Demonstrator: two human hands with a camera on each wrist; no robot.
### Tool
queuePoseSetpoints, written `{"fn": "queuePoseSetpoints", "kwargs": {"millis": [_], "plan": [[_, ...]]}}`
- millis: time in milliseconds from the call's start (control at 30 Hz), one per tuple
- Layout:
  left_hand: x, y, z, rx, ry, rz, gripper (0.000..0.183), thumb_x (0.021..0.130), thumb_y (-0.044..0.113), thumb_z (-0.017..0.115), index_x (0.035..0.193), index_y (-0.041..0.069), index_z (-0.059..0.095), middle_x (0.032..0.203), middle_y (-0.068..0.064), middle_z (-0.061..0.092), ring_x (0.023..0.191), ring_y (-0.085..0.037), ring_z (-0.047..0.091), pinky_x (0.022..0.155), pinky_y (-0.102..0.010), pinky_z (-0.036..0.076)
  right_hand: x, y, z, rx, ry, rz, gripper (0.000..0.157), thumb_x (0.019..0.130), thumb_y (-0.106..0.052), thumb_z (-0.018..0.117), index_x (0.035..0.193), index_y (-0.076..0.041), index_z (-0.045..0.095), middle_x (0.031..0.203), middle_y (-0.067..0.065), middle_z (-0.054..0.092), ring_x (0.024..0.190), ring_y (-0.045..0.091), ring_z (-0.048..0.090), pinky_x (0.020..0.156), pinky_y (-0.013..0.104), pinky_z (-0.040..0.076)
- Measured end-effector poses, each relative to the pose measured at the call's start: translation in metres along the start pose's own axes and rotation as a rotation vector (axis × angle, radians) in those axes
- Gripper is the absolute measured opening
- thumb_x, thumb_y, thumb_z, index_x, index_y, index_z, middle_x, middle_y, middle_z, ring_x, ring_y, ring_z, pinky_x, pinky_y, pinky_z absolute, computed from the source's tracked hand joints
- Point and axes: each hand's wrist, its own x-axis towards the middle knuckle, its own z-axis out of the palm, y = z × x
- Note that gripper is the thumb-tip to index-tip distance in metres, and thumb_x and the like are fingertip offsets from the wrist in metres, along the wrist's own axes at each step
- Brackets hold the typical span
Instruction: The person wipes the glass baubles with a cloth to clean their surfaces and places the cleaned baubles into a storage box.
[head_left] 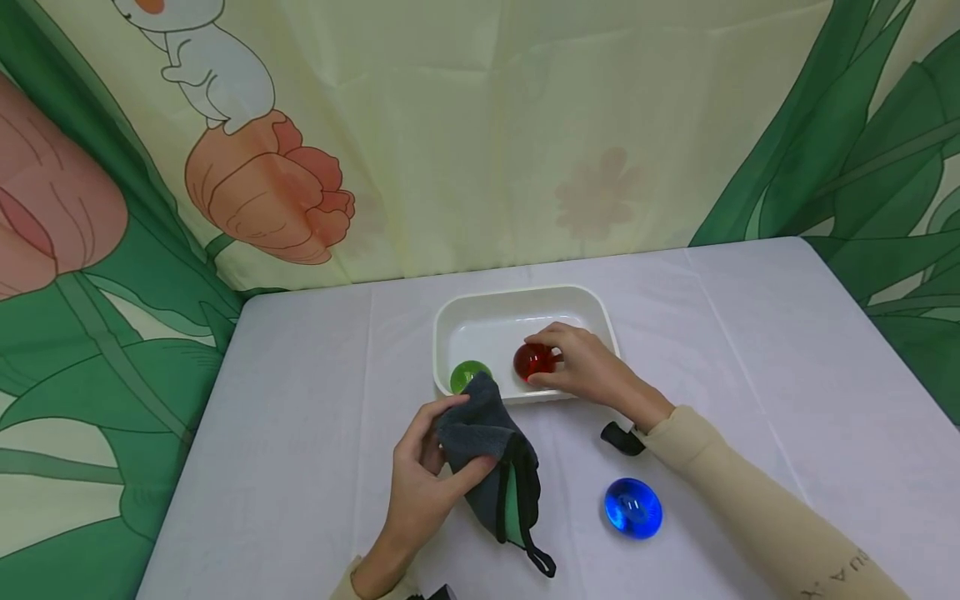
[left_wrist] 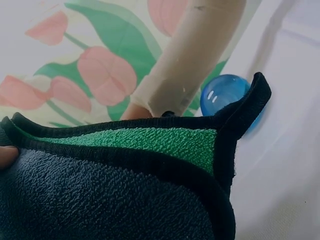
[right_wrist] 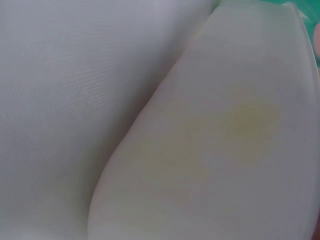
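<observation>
In the head view my left hand [head_left: 420,492] grips a folded cloth [head_left: 480,446], dark grey-blue outside, green inside, with black edging and a hanging loop. The cloth's upper tip overlaps a green ball [head_left: 468,374] at the front left of a white tray [head_left: 517,295]. Over the tray's front right side, my right hand [head_left: 588,367] pinches a glossy red ball [head_left: 530,362] between thumb and fingers. The left wrist view shows the cloth [left_wrist: 100,195] close up, its green lining [left_wrist: 150,147] between the dark edges. Only the tray's outer wall [right_wrist: 200,165] fills most of the right wrist view.
A clear blue ball [head_left: 633,508] lies on the white tablecloth [head_left: 292,467], nearer than the tray and below the right forearm. By the right wrist is a black piece [head_left: 622,439]. Behind the table hangs a printed curtain [head_left: 480,167].
</observation>
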Motion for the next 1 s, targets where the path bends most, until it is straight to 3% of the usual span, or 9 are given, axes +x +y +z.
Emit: {"fn": "queuePoseSetpoints", "kwargs": {"millis": [267,633,867,1000], "plan": [[-0.001,0.002,0.0,0.016,-0.001,0.013,0.063,0.078,-0.009,0.077,0.134,0.008,0.054,0.128,-0.012,0.058,0.107,-0.02,0.063,0.089,-0.027,0.057,-0.001,-0.009,-0.002,-0.054,-0.039,0.027,0.059,0.083,-0.024,0.081,0.133,0.0,0.059,0.126,0.017,0.061,0.106,0.03,0.063,0.089,0.044,0.058],[-0.004,0.004,0.002,0.021,-0.011,-0.021,0.061,0.078,-0.007,0.077,0.133,0.01,0.055,0.127,-0.011,0.058,0.106,-0.021,0.064,0.089,-0.028,0.057,-0.014,-0.025,-0.027,-0.108,-0.019,0.01,0.059,0.086,-0.024,0.079,0.136,-0.004,0.057,0.131,0.012,0.058,0.119,0.029,0.06,0.098,0.047,0.053],[-0.007,0.005,0.003,0.033,-0.009,-0.021,0.063,0.078,-0.007,0.078,0.134,0.012,0.055,0.126,-0.011,0.059,0.104,-0.022,0.064,0.087,-0.027,0.057,-0.035,-0.026,-0.041,-0.08,0.006,-0.03,0.054,0.086,-0.023,0.078,0.135,-0.009,0.058,0.129,0.007,0.058,0.105,0.028,0.062,0.085,0.044,0.058],[-0.009,0.006,0.003,0.036,-0.008,-0.033,0.063,0.078,-0.006,0.078,0.133,0.014,0.055,0.127,-0.009,0.059,0.105,-0.022,0.065,0.089,-0.028,0.057,-0.048,-0.028,-0.047,-0.093,0.015,-0.061,0.053,0.086,-0.023,0.079,0.133,-0.012,0.059,0.128,0.004,0.059,0.107,0.024,0.062,0.087,0.042,0.057]]}}
